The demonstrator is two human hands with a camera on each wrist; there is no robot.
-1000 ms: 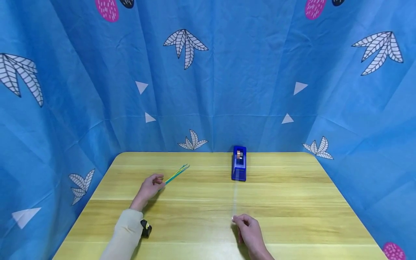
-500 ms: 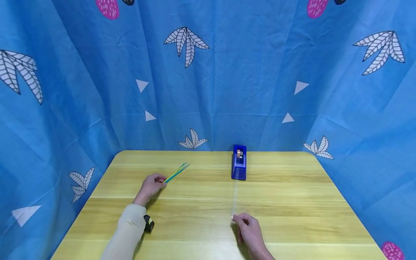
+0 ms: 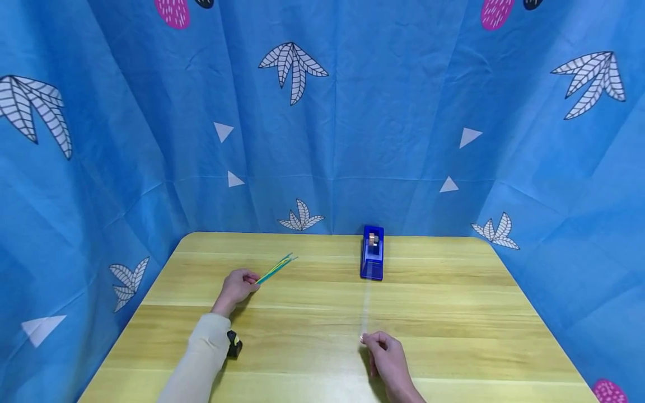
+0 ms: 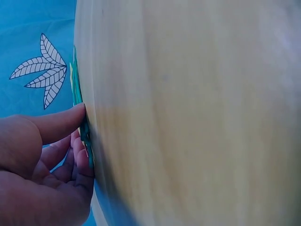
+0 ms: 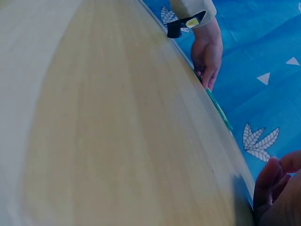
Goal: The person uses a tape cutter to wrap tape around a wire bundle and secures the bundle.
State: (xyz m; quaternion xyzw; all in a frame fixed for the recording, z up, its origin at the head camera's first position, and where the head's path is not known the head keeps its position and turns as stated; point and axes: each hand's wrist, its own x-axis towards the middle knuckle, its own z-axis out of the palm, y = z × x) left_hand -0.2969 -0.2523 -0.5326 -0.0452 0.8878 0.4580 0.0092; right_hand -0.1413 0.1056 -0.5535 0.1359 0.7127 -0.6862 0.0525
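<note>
At the left of the table in the head view, my left hand (image 3: 238, 286) pinches the near end of a bundle of thin green and yellow strips (image 3: 276, 269). The left wrist view shows the thumb on the near side of the strips (image 4: 77, 84), with the other fingers curled behind them. My right hand (image 3: 389, 358) is at the front, thumb and index finger pinching the end of clear tape (image 3: 365, 308). That tape runs straight back to a blue tape dispenser (image 3: 372, 270). Fingers of the right hand (image 5: 277, 188) show at the right wrist view's lower corner.
The wooden table (image 3: 453, 302) carries these things. A blue patterned curtain (image 3: 403, 112) hangs behind it and along both sides. On the left wrist sits a black strapped device (image 3: 234, 344). The dispenser stands close to the table's back edge.
My left hand has moved slightly forward and its fingers have closed on the strips. The right hand, the stretched tape and the dispenser hold still; the head view has shifted a little.
</note>
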